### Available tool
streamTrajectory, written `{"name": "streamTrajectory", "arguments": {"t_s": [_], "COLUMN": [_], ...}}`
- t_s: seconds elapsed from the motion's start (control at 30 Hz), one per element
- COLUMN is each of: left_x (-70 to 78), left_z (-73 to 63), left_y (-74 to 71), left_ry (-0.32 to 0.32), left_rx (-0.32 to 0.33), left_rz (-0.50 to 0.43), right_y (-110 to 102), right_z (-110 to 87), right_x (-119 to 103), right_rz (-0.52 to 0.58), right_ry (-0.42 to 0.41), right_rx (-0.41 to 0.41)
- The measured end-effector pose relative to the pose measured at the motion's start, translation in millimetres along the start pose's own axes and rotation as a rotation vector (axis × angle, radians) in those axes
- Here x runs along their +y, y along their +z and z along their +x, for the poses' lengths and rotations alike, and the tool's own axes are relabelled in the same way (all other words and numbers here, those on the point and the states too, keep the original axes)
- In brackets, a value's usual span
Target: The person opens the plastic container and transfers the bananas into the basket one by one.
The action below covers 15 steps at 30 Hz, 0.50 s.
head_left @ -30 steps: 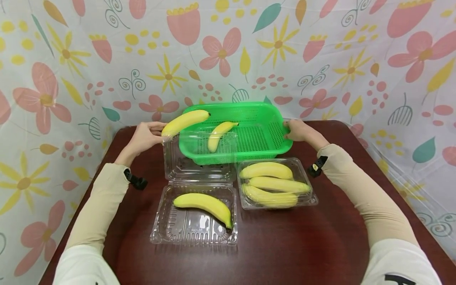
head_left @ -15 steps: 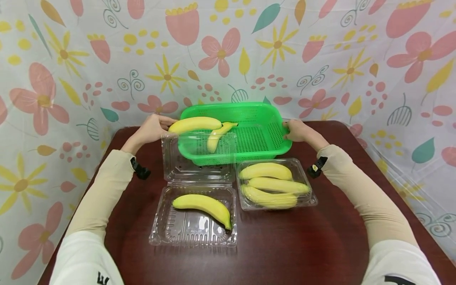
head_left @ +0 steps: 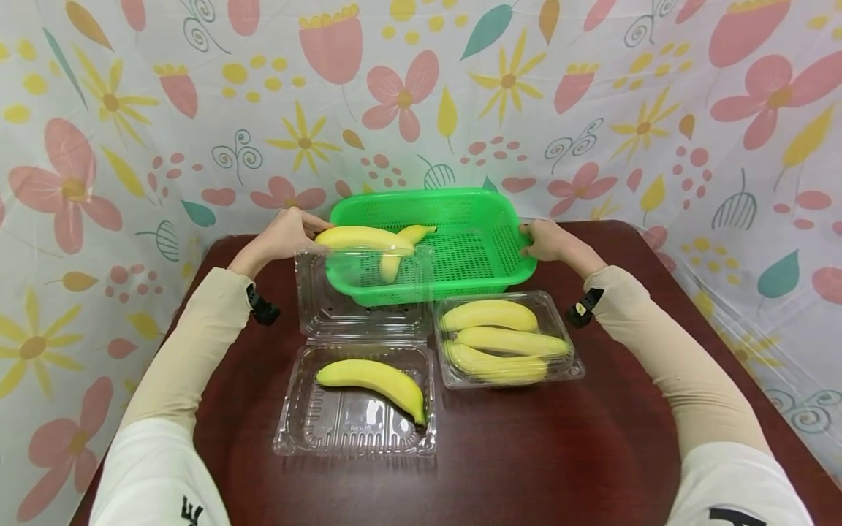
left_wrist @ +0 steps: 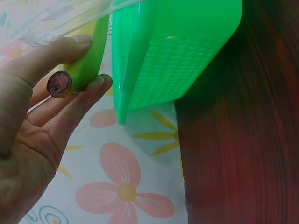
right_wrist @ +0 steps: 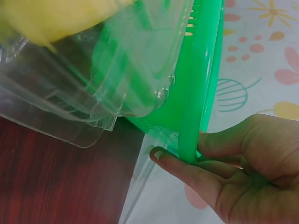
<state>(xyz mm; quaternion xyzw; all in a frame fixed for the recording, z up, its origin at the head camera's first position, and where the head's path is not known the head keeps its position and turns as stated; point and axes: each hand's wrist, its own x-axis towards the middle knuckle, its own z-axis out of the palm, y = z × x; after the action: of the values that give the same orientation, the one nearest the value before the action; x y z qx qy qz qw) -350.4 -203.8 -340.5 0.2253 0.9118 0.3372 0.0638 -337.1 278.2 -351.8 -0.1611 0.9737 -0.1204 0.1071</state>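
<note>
In my left hand point(head_left: 287, 235) I pinch a banana point(head_left: 362, 238) near its stem end, over the left rim of the green basket point(head_left: 483, 281). The left wrist view shows the thumb and fingers on either side of the banana's cut stem point(left_wrist: 59, 84). Inside the basket lies a smaller-looking banana point(head_left: 389, 267), partly covered by the held one. My right hand point(right_wrist: 252, 163) grips the basket's right rim between thumb and fingers. In front of the basket, an open clear clamshell box point(head_left: 299, 431) has one banana point(head_left: 378, 380) in its base; its lid point(head_left: 329, 321) stands up before the basket.
To the right, a closed clear clamshell box point(head_left: 571, 374) holds several bananas point(head_left: 493, 315). Everything stands on a dark red wooden table point(head_left: 559, 453). A flower-patterned curtain point(head_left: 408, 161) hangs close behind the basket.
My left hand has moved right with the banana, which has swung from a raised slant to nearly level and lower over the basket. The right hand stays on the rim.
</note>
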Motion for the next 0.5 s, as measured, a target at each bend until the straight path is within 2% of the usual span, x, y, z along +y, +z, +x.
{"name": "streamTrajectory", "arguments": {"t_s": [0.37, 0.5], "left_x": [5.9, 6.1], "left_z": [6.4, 9.4], "left_y": [-1.4, 0.5], "left_ry": [0.012, 0.039], "left_rx": [-0.050, -0.073], "left_rz": [0.025, 0.055], "right_y": [0.5, 1.4], "right_z": [0.6, 1.1], "right_x": [1.0, 1.7], "right_rz": [0.007, 0.014], "right_ry": [-0.012, -0.007], "right_rx": [0.005, 0.006]}}
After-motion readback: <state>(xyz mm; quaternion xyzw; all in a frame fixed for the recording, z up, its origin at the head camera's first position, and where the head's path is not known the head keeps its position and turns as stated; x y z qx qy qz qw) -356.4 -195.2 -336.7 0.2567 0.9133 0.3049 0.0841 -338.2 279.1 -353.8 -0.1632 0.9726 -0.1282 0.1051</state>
